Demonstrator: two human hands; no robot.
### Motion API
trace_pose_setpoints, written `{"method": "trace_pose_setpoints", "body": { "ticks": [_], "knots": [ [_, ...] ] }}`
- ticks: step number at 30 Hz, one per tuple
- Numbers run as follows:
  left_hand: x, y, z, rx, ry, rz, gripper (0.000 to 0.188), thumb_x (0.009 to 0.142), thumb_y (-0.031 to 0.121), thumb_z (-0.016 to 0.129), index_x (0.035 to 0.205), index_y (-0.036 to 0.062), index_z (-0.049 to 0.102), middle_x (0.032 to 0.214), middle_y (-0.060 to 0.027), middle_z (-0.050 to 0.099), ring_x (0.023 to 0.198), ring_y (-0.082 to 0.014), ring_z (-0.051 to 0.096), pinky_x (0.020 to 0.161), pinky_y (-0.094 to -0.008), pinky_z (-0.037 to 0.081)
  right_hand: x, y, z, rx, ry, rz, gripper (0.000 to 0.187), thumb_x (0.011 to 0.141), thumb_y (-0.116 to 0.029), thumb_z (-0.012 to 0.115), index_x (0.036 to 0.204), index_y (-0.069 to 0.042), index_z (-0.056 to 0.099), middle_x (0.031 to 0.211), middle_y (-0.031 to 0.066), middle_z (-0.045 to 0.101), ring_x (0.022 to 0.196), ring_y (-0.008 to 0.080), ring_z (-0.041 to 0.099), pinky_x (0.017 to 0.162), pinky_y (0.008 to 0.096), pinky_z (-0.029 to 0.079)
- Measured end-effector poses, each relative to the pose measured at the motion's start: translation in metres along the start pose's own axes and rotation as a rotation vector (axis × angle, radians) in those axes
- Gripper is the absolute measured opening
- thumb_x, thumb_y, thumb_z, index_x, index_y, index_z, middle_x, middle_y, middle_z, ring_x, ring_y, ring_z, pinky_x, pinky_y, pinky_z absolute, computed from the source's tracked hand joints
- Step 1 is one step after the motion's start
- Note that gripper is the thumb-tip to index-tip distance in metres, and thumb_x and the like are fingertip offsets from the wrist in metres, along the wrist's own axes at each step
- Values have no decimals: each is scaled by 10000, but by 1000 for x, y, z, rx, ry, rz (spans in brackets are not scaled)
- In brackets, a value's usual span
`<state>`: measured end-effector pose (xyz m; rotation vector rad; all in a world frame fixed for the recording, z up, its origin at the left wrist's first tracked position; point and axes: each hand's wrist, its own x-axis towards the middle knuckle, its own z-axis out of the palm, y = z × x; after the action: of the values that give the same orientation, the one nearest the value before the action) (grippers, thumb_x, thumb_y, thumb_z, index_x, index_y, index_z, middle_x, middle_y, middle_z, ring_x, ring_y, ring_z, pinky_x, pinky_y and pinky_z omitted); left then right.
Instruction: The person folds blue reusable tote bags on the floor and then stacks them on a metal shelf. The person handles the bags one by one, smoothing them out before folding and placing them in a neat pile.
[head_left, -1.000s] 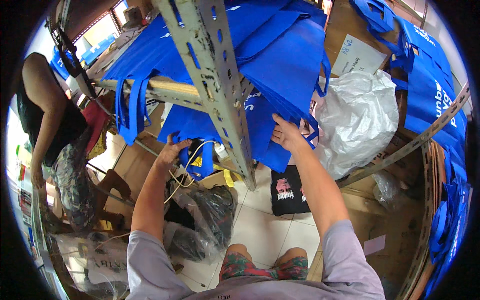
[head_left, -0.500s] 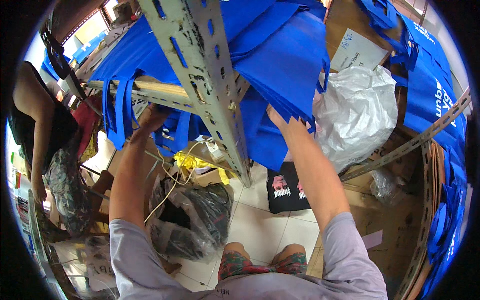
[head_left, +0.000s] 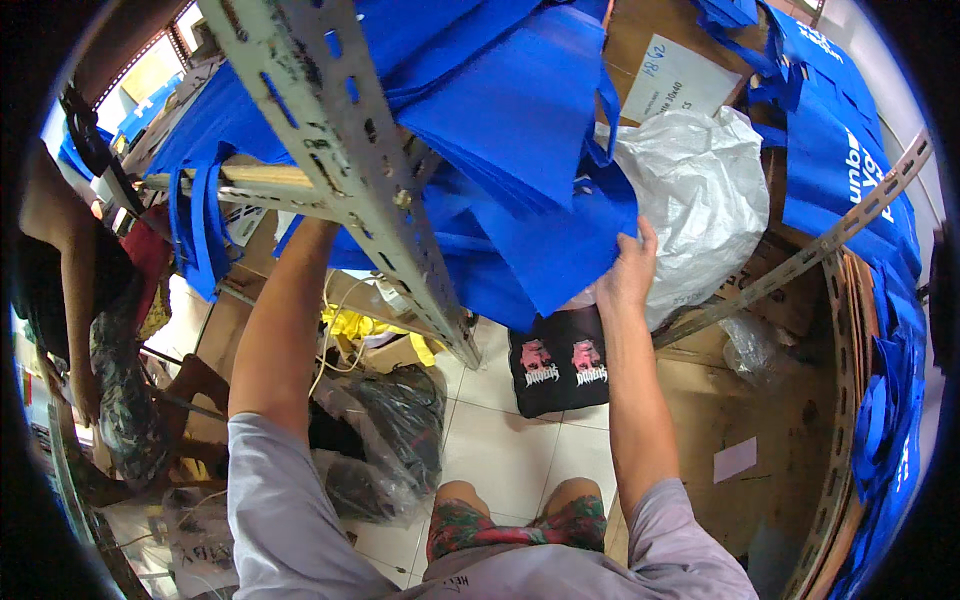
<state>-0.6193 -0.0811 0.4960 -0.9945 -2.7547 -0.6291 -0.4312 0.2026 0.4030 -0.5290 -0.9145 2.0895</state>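
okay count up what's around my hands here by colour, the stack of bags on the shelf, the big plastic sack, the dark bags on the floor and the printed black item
Blue: 1 stack of blue bags, gripped by the right hand
White: 1 plastic sack
Black: 2, the printed black item and the dark plastic bags
Total: 4

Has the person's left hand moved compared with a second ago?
Yes. It went up from beside the yellow item below the shelf, behind the slotted metal upright, under the blue bags; the hand itself is now hidden.

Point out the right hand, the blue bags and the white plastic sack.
right hand point(head_left: 628, 272): head view, on the back of the hand.
blue bags point(head_left: 520, 130): head view, on the top bag's flat face.
white plastic sack point(head_left: 700, 200): head view, on its crinkled front.
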Motion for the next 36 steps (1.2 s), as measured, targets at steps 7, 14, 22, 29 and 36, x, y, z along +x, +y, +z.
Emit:
{"method": "trace_pose_setpoints", "body": {
  "ticks": [7,14,22,29,36],
  "knots": [
    [-23,9,10,-243,-26,15,396,907,256,529,1228,24,516,1119,-86,578,1025,-217,543,893,-374,441,3,-88,-86,-230,-46,-365,317,872,16,416,1162,12,543,1050,134,598,905,177,591,819,308,500],
    [-88,39,1,-753,-83,-62,380,921,276,507,1196,17,547,1070,-74,598,989,-200,554,886,-354,443,-35,-204,-162,-321,-75,-422,318,858,-7,423,1150,20,543,980,125,617,790,135,613,710,250,532],
    [-245,148,45,-907,451,-212,338,920,211,500,1126,-43,585,1080,-98,619,1056,-177,552,949,-298,403,-158,-234,-347,-774,-53,-376,292,841,-95,520,1121,-58,591,1117,53,576,1035,156,519,908,300,416],
    [-269,145,221,-1265,-21,-586,304,936,200,517,1119,-39,557,1058,-117,622,960,-185,609,861,-292,482,-58,-186,-594,-1390,-224,52,107,853,16,527,902,-55,591,917,-1,572,830,106,520,759,243,424],
    [-165,114,309,-1433,97,-808,457,912,240,571,1273,2,425,1218,-112,521,1090,-180,532,910,-306,441,-105,-139,-774,-490,85,105,19,845,-69,585,843,-63,603,754,68,575,760,162,553,706,299,458]
  ]
}}
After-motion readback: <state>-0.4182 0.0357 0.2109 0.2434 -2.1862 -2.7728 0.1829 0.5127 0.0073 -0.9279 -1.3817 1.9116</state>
